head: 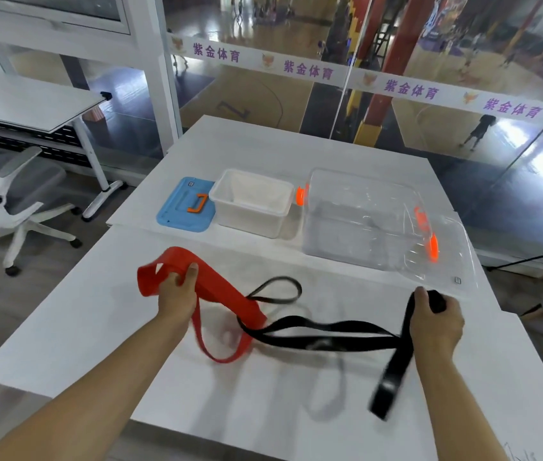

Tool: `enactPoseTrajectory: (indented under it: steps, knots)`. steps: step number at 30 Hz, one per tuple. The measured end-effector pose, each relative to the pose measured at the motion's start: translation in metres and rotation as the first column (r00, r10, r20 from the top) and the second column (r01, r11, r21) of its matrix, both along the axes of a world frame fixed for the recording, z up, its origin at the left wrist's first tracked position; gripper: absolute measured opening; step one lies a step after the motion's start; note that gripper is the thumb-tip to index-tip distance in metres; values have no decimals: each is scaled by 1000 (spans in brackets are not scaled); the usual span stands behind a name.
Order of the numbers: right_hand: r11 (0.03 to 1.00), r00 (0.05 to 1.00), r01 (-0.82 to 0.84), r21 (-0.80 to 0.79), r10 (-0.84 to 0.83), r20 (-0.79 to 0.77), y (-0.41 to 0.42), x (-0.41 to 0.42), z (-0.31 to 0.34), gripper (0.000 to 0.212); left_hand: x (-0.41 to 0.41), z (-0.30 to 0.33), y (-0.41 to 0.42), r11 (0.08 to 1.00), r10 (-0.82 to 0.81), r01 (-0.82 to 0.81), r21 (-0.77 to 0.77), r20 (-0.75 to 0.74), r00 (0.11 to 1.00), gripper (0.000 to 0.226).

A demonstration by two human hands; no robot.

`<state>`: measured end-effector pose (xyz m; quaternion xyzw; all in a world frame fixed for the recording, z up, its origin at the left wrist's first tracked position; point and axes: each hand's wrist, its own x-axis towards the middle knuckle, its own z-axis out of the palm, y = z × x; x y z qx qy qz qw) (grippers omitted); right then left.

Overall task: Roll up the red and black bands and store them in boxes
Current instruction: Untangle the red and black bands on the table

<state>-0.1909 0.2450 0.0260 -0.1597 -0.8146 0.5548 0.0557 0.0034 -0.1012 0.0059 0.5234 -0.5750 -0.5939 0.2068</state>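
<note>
Red band [227, 304]: gripped in my left hand [177, 291], lifted off the desk [97, 327].
Black band [323, 334]: my right hand [436, 321] grasps one end.
Boxes: white box [252, 202], clear box [363, 221].

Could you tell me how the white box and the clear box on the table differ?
The white box is opaque and smaller; the clear box is see-through and larger. The clear box carries orange latches; none show on the white box. The white box stands beside a blue lid, while a clear lid lies by the clear box. Both stand open.
</note>
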Motion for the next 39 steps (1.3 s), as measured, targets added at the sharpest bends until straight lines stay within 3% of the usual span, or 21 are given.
enactPoseTrajectory:
  steps: [8,12,14,17,19,22,25,30,32,34,36,39]
  knots:
    - [956,977,-214,202,207,57,-12,4,-10,30,-10,-9,-1,989,-38,32,143,37,999,51]
    - [929,969,-246,275,238,62,-18,4,-15,40,-12,-4,0,976,-123,109,190,67,990,53]
    - [901,944,-329,282,315,96,-25,7,-21,55,-10,-8,1,975,-163,144,168,101,981,49]
    - [780,832,-553,293,499,243,-38,13,-42,79,-4,-21,5,974,-186,167,154,117,976,41]
    - [695,762,-644,321,546,348,-48,22,-60,74,-1,-31,9,974,-175,153,165,130,976,39]
    - [645,732,-678,351,551,401,-59,33,-90,62,8,-43,8,951,-180,120,286,193,965,41]
    - [499,726,-687,528,500,471,-68,42,-113,60,20,-57,6,916,-269,152,372,285,920,41]
    - [290,662,-728,621,533,527,-81,55,-140,68,32,-77,12,876,-477,382,293,421,771,33]
    - [173,588,-774,608,553,591,-87,62,-151,72,32,-81,17,771,-585,608,187,585,562,33]
    - [81,538,-786,613,579,613,-93,68,-163,74,30,-87,24,623,-541,779,64,755,371,46]
    - [57,508,-804,592,584,633,-97,74,-176,76,24,-89,37,491,-469,868,-77,816,337,56]
    - [34,481,-827,561,560,675,-102,79,-190,77,13,-101,56,200,-479,964,-174,841,251,82]
